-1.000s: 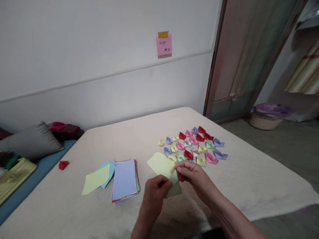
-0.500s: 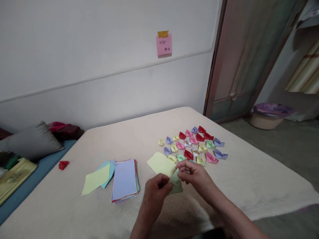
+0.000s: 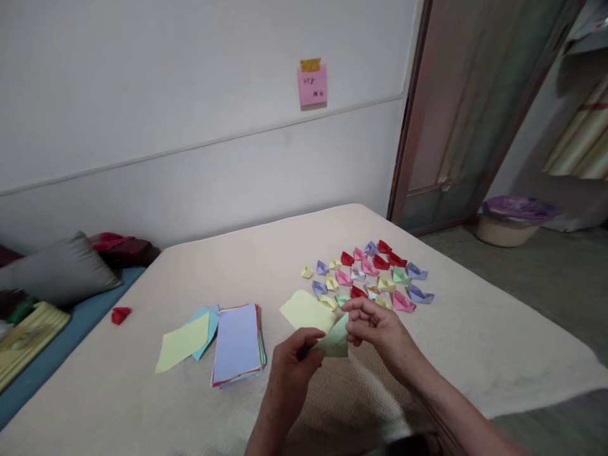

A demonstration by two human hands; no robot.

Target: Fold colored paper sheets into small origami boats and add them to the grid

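Observation:
A partly folded light green paper (image 3: 336, 342) is held up between both hands, above the near part of the bed. My left hand (image 3: 295, 360) pinches its left end between thumb and fingers. At its upper right edge, the thumb and fingertips of my right hand (image 3: 375, 324) are closed on the paper. Just behind the hands lies a flat pale yellow sheet (image 3: 308, 310). Beyond it, several small folded paper boats (image 3: 369, 268) in red, pink, purple, yellow and green stand in rows, a few partly hidden by my right hand.
On the bed (image 3: 228, 266) to the left lies a stack of coloured paper (image 3: 239, 342), with a loose yellow sheet (image 3: 183, 342) beside it. A red folded paper (image 3: 120, 315) sits near the left edge. A grey cushion (image 3: 61, 272) and a lidded tub (image 3: 508, 228) are farther out.
The green paper has been raised slightly and turned, its right end now pointing upward. My right hand has shifted a little right and upward; my left hand has moved slightly left.

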